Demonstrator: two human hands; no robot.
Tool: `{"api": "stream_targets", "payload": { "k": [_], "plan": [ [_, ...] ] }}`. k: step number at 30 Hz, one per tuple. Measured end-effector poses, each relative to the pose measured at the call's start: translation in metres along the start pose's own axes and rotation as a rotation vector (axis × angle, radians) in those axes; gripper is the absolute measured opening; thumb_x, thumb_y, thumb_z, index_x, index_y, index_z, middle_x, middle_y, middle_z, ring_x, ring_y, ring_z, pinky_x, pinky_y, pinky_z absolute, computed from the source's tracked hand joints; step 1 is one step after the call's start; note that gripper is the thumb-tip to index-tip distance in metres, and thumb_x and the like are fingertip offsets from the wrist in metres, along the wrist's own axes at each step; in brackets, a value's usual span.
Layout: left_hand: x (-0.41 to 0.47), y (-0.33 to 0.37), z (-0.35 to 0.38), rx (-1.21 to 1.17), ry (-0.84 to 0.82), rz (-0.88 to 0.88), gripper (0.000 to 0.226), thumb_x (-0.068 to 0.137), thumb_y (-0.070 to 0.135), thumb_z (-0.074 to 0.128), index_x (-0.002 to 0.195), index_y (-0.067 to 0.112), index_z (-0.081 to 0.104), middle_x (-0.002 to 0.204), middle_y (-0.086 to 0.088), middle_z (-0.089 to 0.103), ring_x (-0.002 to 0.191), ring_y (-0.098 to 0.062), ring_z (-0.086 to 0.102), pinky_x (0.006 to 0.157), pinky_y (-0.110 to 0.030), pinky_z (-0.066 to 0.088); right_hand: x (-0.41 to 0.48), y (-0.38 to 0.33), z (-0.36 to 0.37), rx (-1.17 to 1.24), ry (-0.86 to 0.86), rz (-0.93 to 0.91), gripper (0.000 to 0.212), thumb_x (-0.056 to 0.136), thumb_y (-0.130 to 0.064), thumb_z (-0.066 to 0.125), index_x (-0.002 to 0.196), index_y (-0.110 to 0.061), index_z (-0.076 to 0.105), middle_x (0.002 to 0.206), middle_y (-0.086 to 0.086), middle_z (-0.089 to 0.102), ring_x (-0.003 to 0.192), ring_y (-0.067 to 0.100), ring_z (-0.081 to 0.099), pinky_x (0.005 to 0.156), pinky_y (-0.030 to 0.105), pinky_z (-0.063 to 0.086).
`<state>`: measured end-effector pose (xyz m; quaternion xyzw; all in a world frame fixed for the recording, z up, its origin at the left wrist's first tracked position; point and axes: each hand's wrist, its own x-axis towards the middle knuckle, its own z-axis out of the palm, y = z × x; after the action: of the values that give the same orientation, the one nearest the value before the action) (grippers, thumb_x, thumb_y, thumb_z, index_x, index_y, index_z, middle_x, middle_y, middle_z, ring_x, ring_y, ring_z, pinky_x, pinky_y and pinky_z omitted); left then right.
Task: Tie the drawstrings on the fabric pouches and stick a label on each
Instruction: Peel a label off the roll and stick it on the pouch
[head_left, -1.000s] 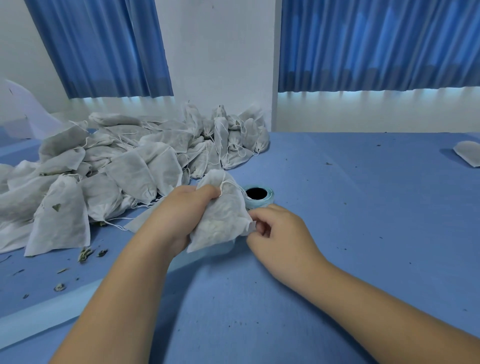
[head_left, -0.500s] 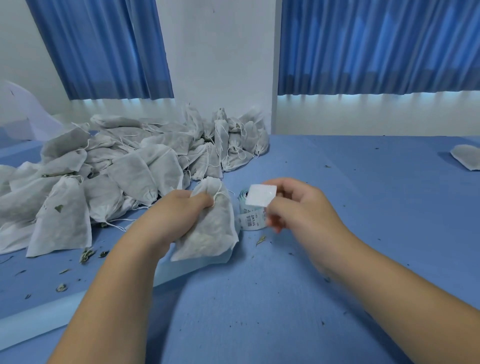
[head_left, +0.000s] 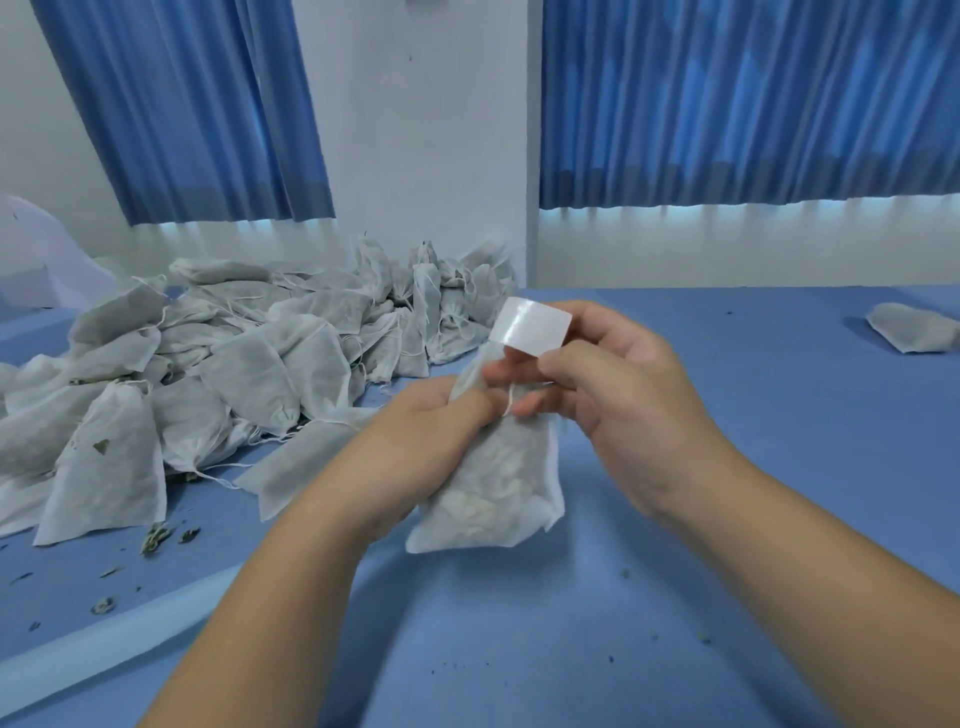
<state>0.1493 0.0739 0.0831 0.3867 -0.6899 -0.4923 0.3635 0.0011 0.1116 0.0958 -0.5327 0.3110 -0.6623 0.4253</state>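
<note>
Here, one label (head_left: 532, 325) above one pouch (head_left: 493, 488)

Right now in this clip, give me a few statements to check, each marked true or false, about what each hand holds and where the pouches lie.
1. The left hand grips a filled pouch. True.
2. The right hand holds nothing. False: its fingers pinch a white label.
3. The pile of pouches lies to the right of both hands. False: it lies to their left, on the table.
4. A lone pouch lies at the table's far right. True.
</note>
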Motion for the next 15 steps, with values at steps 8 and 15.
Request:
{"api": "stream_targets", "payload": {
  "k": [8, 15],
  "plan": [
    [0.023, 0.011, 0.065, -0.127, -0.341, -0.100, 0.008, 0.072, 0.021, 0.063, 0.074, 0.019, 0.071, 0.075, -0.003, 0.063, 0.071, -0.017, 0.060, 0.065, -0.026, 0.046, -0.030, -0.019, -0.069, -0.152, 0.174, 0.011, 0.028, 0.082, 0.013, 0.048, 0.087, -0.007, 0.067, 0.084, 0.016, 0.072, 0.085, 0.030, 0.071, 0.049, 0.022, 0.047],
    [0.018, -0.007, 0.088, -0.212, -0.417, -0.305, 0.011, 0.068, 0.022, 0.069, 0.075, 0.014, 0.072, 0.071, -0.005, 0.067, 0.059, -0.014, 0.064, 0.053, -0.022, 0.050, -0.066, -0.007, -0.103, -0.519, 0.214, -0.017, 0.031, 0.089, 0.008, 0.052, 0.088, -0.019, 0.068, 0.082, 0.001, 0.075, 0.070, 0.019, 0.068, 0.054, 0.033, 0.052]
  ]
}}
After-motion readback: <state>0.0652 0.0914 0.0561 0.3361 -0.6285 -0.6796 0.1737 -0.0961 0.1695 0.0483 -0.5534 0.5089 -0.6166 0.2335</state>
